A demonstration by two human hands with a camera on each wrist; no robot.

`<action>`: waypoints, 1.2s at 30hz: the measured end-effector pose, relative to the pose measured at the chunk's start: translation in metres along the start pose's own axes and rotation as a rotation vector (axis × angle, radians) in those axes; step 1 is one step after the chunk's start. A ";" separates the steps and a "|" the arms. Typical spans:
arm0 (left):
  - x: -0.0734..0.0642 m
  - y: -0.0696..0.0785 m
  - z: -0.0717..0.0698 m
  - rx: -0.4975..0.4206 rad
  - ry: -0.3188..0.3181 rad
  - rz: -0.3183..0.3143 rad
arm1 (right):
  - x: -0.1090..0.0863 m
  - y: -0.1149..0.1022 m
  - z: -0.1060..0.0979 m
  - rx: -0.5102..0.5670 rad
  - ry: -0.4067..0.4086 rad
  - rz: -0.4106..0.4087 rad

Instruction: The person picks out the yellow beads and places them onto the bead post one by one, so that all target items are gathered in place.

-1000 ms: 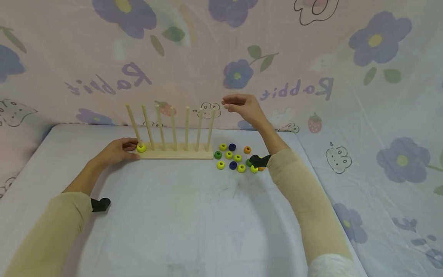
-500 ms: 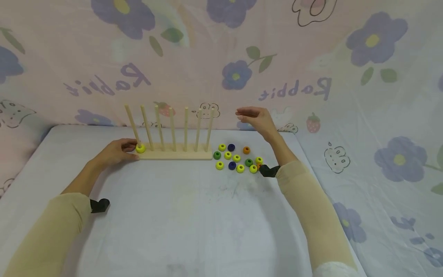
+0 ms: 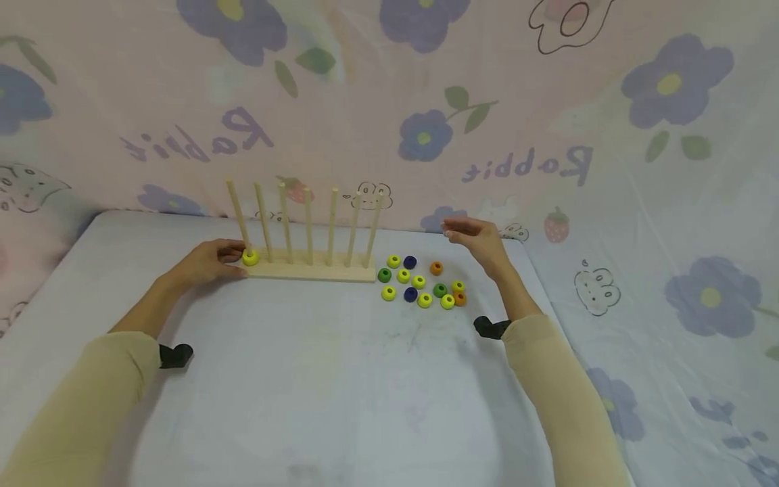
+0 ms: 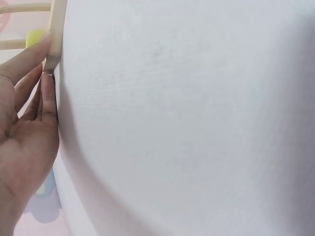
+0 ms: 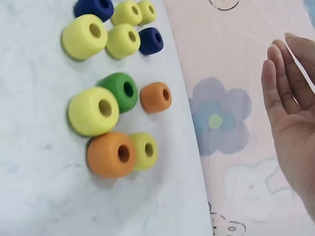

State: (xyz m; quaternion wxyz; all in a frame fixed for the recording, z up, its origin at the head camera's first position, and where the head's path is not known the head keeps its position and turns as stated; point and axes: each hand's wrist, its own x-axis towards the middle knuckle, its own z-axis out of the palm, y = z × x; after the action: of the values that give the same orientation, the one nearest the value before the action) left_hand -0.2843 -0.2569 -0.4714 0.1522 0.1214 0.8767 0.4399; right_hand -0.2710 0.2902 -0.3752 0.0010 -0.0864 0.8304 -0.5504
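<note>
A wooden peg rack (image 3: pixel 316 272) stands at the back of the table, its row of several upright pegs rising from a long base. Around the foot of its leftmost peg sits a yellow bead (image 3: pixel 250 258). My left hand (image 3: pixel 209 262) holds the left end of the base between thumb and fingers; the left wrist view has the thumb beside the yellow bead. Over the table's back right, my right hand (image 3: pixel 481 242) hovers with nothing in it, fingers fairly straight. Loose beads lie below and left of it, among them an orange bead (image 5: pixel 112 154) and a green bead (image 5: pixel 119 92).
Several yellow, green, orange and dark blue beads (image 3: pixel 410 295) lie right of the rack on the white tablecloth (image 3: pixel 304 392). A patterned curtain (image 3: pixel 341 101) hangs right behind the table's back edge. Small black mounts (image 3: pixel 176 356) stick out from both sleeves.
My right hand has moved right and down, from near the rack's right pegs to beyond the beads. The left hand stays at the rack's left end. The view has shifted slightly.
</note>
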 end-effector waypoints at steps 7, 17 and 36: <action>-0.002 -0.002 0.000 -0.034 -0.003 -0.034 | 0.000 0.035 -0.009 0.003 0.020 -0.011; -0.007 -0.003 0.002 -0.039 -0.006 -0.031 | -0.026 0.064 -0.016 -0.067 0.070 0.065; 0.000 -0.002 0.002 -0.050 -0.014 0.004 | -0.057 0.109 -0.026 -0.101 0.078 0.142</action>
State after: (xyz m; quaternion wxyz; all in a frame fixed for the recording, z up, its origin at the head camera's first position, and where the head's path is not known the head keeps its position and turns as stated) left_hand -0.2833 -0.2567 -0.4745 0.1605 0.1223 0.8642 0.4609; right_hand -0.2334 0.3638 -0.4696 0.0035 -0.0056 0.8606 -0.5092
